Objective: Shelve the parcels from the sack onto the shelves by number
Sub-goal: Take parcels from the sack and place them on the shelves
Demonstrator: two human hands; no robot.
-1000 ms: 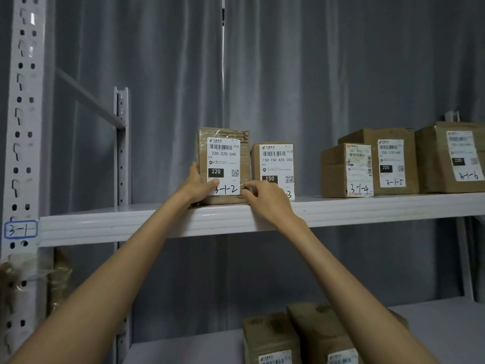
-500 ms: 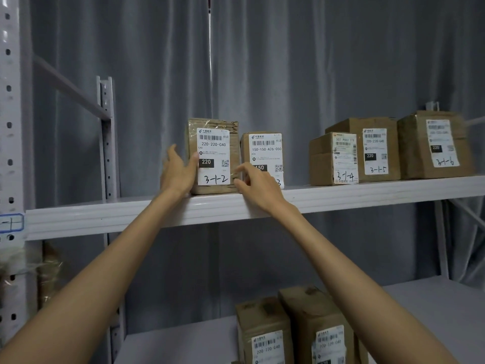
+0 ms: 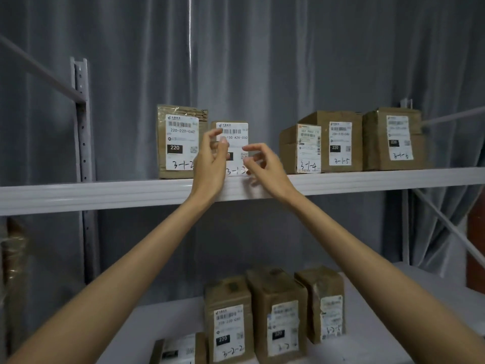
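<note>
On the upper shelf (image 3: 105, 191) the parcels stand upright with labels to the front, so the handwritten numbers can be read. From the left: the parcel marked 3-1-2 (image 3: 178, 143), then the small parcel (image 3: 236, 137) (probably 3-1-3), then 3-1-4 (image 3: 301, 149), 3-1-5 (image 3: 338, 140) and one more. The left hand (image 3: 210, 158) and the right hand (image 3: 262, 164) hover before the small parcel; each grip is released, fingers loosely curled, holding nothing. No sack is visible.
</note>
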